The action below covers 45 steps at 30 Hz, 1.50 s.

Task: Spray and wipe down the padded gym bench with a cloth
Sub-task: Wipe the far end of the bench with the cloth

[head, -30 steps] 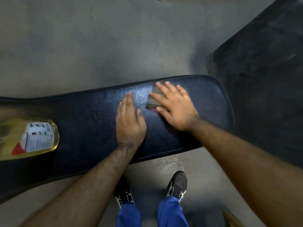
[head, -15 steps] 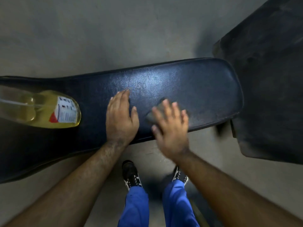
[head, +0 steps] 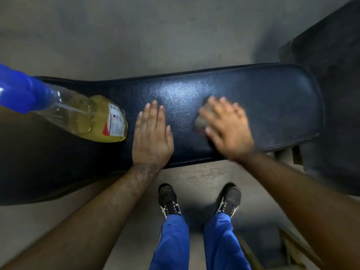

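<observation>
Right grip (head: 227, 126) flat and pressed on the cloth (head: 201, 121), fingers spread over it, not curled round it; blurred, so mid-stroke by the look of it. Cloth a small grey wad, mostly hidden under the palm, only its left edge showing, lying on the tabletop (head: 272, 106) right of centre. Left grip (head: 153, 133) empty, palm down, fingers straight and together, resting on the padding just beside the bottle (head: 93, 118), apparently bracing. Bottle on its side at the left, yellow liquid inside, blue spray head (head: 17, 90) toward the frame's left edge, label toward the left grip. Padding dark blue, sheen and droplets around the middle, duller toward the rounded right end. Shoes (head: 169, 201) and blue trousers below, on a grey floor (head: 155, 36). Step in hand, as a judgement: wiping, spraying seemingly done for this stretch. Next move likely calls for firm, even pressure and overlapping strokes out to the right end and edges, then the stretch under the bottle, once moved.
</observation>
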Tool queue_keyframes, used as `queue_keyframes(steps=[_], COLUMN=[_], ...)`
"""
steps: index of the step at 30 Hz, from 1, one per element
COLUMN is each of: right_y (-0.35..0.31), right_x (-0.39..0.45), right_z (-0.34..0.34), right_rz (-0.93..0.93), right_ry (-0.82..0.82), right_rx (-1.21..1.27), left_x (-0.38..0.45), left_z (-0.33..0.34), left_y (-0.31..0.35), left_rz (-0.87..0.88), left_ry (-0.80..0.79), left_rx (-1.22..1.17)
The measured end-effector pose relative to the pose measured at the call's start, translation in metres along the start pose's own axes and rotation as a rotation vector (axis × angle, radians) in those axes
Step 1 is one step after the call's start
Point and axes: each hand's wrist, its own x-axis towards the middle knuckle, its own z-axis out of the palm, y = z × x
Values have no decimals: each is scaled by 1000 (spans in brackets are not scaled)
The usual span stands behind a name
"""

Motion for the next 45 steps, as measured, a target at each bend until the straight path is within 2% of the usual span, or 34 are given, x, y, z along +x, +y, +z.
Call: queue_keyframes(steps=[1, 2, 3, 6, 7, 8, 10, 11, 12, 13, 15, 16, 19, 20, 22, 24, 25, 28, 29, 31, 33, 34, 37, 38, 40, 42, 43, 44, 45], right_y=[-3, -16, -34, -35, -19, -5, -7, -25, -45, -55, -44, -31, -33, -47, -56, -24, -9, -23, -46, -68, -45, -33, -50, -73, -104, -82, -69, -62, -63], right_x=[17, 30, 39, 41, 47, 59, 94, 105, 110, 111, 116, 127, 143, 133, 99, 77, 79, 68, 55, 27, 17, 17, -1, -13, -44, -54, -49, -42, -36], right_z=[-1, 1, 2, -7, -14, -16, -13, -7, -2, 1, -1, -5, -3, 0, 2, -6, -8, 1, 7, 11, 5, 1, 12, 19, 30, 25, 21, 19, 19], right_rz=[263, 431, 424, -69, -140, -94, 233, 305, 224, 56, -236, -250, 70, 98, -124, -324, -263, 214, 218, -35, -233, -177, 354, 375, 79, -205, -219, -123, 65], right_ry=[39, 62, 41, -127, -136, -107, -32, -14, -16, -28, -102, -108, -58, -45, -44, -106, -84, 44, 48, 6, -51, -31, 119, 125, 79, 20, 26, 49, 78], right_rx=[43, 63, 49, 51, 24, -2, 31, 41, 34, 41, 67, 76, 58, 52, 48, 26, 19, 26, 24, 27, 28, 20, 37, 35, 17, -29, -53, -63, -43], left_x=[-1, -1, -1, -1, -2, -2, 0, 0, 0, -1, -2, -1, -1, -1, -2, -4, -3, -1, -2, -3, -2, -2, -2, -7, -25, -49, -59, -67, -74], left_z=[3, 6, 7, 4, 4, 5, 8, 8, 8, 8, 8, 8, 8, 7, 6, 7, 7, 8, 8, 7, 7, 5, -3, -5, -12, -19, -23, -26, -27], left_y=[1, 2, 2, 3, 4, 6, 5, 4, 4, 4, 5, 4, 3, 4, 3, 3, 2, 2, 2, 1, 1, 1, 1, 0, -3, -7, -10, -14, -18], left_rz=[-4, -10, -23, -75, -84, -86, -99, -113, -121, -121, -115, -111, -106, -107, -108, -102, -102, -101, -101, -97, -97, -96, -65, -49, -18, 19, 33, 39, 36], left_ry=[9, 19, 27, 48, 50, 55, 77, 83, 82, 80, 75, 76, 94, 86, 78, 80, 86, 79, 70, 57, 42, 27, -16, -19, -22, -43, -54, -59, -55], left_rx=[16, 22, 26, 43, 50, 55, 72, 80, 83, 88, 92, 88, 79, 69, 47, 41, 37, 37, 33, 27, 32, 29, -10, -25, -52, -87, -95, -99, -104])
